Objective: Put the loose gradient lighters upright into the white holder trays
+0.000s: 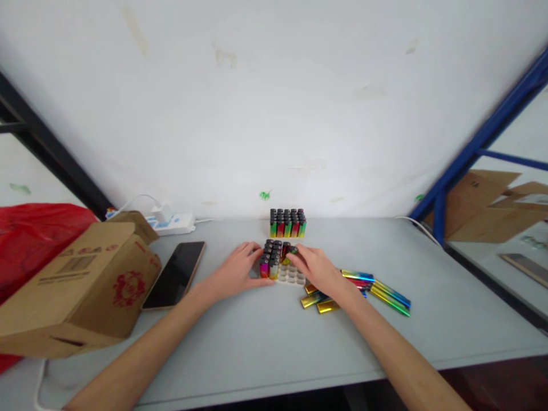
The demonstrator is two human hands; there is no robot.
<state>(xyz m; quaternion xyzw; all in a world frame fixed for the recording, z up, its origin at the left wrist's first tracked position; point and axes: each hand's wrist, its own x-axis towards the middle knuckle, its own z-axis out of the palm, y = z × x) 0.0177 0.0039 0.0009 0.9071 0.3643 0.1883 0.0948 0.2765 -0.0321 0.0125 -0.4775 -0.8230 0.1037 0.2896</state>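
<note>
A pale tray (291, 276) with round-edged slots lies on the table, its left rows filled with upright, black-topped lighters (269, 260). My left hand (242, 266) grips the tray at its left side, thumb along the front edge and fingers against the lighters. At the tray's back right, my right hand (315, 265) is closed with its fingertips on a lighter (293, 251); the hand partly hides it. Beneath and beside my right forearm lie loose shiny lighters (390, 298) in gold, blue, green and red. Several slots at the front right of the tray hold nothing.
A second block of upright coloured lighters (287, 224) stands near the wall. To the left are a dark phone (175, 275), a cardboard box (81, 279), a red bag (38, 228) and a white power strip (177, 224). A blue frame (466, 151) borders the right side.
</note>
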